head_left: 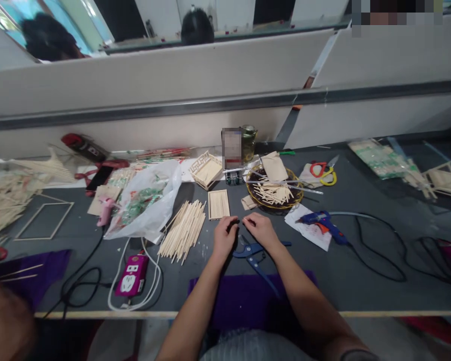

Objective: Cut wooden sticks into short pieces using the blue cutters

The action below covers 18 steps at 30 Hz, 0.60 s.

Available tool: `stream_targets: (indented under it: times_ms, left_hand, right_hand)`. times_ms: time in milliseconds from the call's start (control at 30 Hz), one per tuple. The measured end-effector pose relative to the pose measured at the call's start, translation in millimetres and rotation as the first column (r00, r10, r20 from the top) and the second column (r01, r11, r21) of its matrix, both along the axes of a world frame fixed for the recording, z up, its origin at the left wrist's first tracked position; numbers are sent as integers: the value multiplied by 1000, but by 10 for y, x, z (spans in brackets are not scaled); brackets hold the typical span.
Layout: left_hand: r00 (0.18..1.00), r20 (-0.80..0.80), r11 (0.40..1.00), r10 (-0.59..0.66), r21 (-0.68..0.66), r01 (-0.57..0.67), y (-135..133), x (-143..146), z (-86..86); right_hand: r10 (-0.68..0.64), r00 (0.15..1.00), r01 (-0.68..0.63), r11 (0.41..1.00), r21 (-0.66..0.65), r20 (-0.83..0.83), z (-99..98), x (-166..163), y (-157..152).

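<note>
My left hand (pixel 225 234) and my right hand (pixel 260 229) are close together over the middle of the dark table. The fingers of both are pinched; anything between them is too small to make out. Below my right hand lies a blue cutter tool (pixel 253 250) with its handles apart, partly hidden by that wrist. Just beyond my left hand is a small rectangular panel of wooden sticks (pixel 218 204). A pile of loose wooden sticks (pixel 184 230) lies to the left. Under my forearms a purple cloth (pixel 244 301) covers the table's front edge.
A yellow-rimmed basket of short sticks (pixel 300 193), a blue glue gun (pixel 325 223) with its cord, and scissors (pixel 325 173) lie right. Left are a plastic bag (pixel 165 185), a pink power strip (pixel 133 276) and another person's hand (pixel 7 311). A wooden tray (pixel 206 173) stands behind.
</note>
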<state>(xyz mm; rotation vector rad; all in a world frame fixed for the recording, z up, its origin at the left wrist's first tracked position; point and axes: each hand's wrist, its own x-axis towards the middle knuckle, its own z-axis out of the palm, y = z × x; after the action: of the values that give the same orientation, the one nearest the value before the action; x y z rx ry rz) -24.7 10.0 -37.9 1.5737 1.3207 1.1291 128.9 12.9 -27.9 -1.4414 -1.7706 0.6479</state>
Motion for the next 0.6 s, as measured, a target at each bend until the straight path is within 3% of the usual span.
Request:
stream_targets:
  times_ms: [133, 267, 467, 600]
  left_hand:
    - [999, 25, 994, -48, -93, 50, -28, -13, 124]
    - [983, 7, 956, -181, -231, 178, -46, -12, 388]
    - [962, -69, 918, -266, -322, 230, -87, 113, 745]
    - [977, -26, 914, -212, -359, 189, -110, 271, 832]
  right_hand:
    - [-38, 953, -3, 991, -136, -302, 87, -37, 7]
    - [-79, 787, -140, 943, -303, -612, 225, -43, 3]
    - [-94, 650, -253, 909, -331, -754, 399, 85, -50]
    - [-68, 650, -270, 910, -314, -757, 420, 224, -84]
